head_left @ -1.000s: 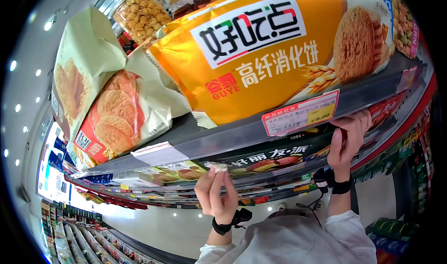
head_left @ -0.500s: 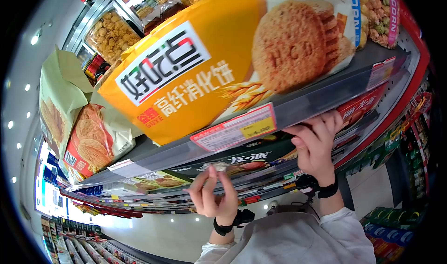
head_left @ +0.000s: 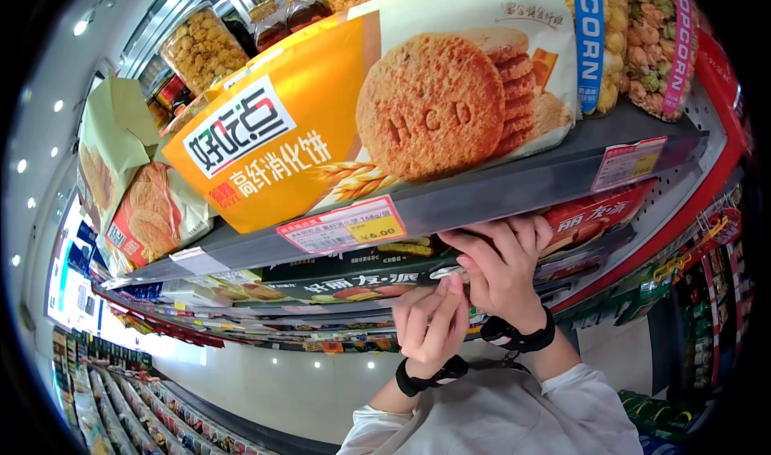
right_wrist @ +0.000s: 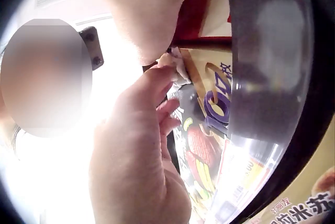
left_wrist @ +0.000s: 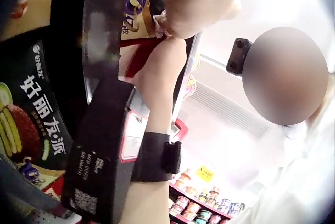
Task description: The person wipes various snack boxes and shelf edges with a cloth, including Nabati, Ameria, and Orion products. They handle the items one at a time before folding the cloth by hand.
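Observation:
My left hand (head_left: 430,322) pinches a small crumpled whitish piece (head_left: 444,273), tissue-like, at the tips of its bent fingers. Beside it my right hand (head_left: 507,266) reaches in under the shelf edge, fingers loosely bent and the thumb apart from them. The right thumb comes right up to the whitish piece. Both hands meet in front of a dark green box (head_left: 361,286) with white characters. In the right wrist view the piece (right_wrist: 180,70) shows between the two hands, partly covered by fingers. A red box (head_left: 590,218) lies just right of the right hand.
Above the hands runs a grey shelf edge (head_left: 482,178) with a price tag (head_left: 341,224). An orange biscuit bag (head_left: 321,77) stands on that shelf, with pale green biscuit bags (head_left: 120,122) to its left and popcorn bags (head_left: 658,45) to its right. More stocked shelves lie below.
My right hand has moved left along the shelf edge and my left hand to the right, so they now meet. The whitish piece came along in the left hand. The head view has shifted right.

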`<state>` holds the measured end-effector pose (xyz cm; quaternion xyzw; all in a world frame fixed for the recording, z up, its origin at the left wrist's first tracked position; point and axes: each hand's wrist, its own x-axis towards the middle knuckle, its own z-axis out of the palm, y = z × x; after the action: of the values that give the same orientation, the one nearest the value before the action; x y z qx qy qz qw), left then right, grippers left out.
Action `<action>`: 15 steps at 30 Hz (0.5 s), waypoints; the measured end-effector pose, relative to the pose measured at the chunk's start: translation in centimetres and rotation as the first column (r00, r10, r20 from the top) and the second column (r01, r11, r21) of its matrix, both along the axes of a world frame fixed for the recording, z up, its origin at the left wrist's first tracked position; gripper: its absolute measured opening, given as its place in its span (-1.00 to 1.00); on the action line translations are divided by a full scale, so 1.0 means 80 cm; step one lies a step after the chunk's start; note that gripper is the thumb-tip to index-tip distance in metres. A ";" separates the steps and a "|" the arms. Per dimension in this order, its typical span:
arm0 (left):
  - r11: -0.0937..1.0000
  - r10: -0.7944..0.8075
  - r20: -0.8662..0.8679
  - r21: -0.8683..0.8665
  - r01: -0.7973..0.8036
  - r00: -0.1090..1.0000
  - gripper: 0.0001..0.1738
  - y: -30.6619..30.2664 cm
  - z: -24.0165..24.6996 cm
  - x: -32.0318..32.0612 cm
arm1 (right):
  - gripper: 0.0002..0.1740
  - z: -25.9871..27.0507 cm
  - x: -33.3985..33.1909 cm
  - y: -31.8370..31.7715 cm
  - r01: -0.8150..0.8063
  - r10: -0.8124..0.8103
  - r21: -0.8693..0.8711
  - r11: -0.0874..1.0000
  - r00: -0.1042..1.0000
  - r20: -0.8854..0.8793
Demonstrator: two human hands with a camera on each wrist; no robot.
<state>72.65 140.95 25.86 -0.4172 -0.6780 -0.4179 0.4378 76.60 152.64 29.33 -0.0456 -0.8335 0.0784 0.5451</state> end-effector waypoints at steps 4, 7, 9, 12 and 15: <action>0.954 0.282 -0.093 -0.079 -0.290 0.955 -0.61 -0.021 -0.008 -0.005 | -0.68 -0.004 -0.003 0.002 0.011 -0.011 0.016 1.000 1.000 -0.008; 0.921 0.378 -0.074 -0.072 -0.383 0.923 -0.64 -0.047 -0.008 -0.019 | -0.70 -0.005 -0.005 0.001 0.027 -0.027 0.019 0.999 1.000 -0.012; 0.908 0.412 -0.073 -0.049 -0.416 0.908 -0.66 -0.066 -0.008 -0.034 | -0.70 -0.006 -0.005 0.001 0.037 -0.036 0.017 0.999 0.999 -0.013; 0.879 0.474 -0.088 -0.016 -0.477 0.876 -0.67 -0.100 -0.013 -0.062 | -0.70 -0.008 -0.006 0.000 0.048 -0.048 0.017 0.999 0.999 -0.025; 0.860 0.511 -0.060 0.020 -0.511 0.858 -0.69 -0.127 -0.014 -0.085 | -0.73 -0.013 -0.008 0.001 0.069 -0.068 0.019 0.997 0.997 -0.044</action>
<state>65.82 130.81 24.78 -0.2348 -0.7494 -0.2747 0.5547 75.98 152.74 28.32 -0.0669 -0.8201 0.0523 0.5659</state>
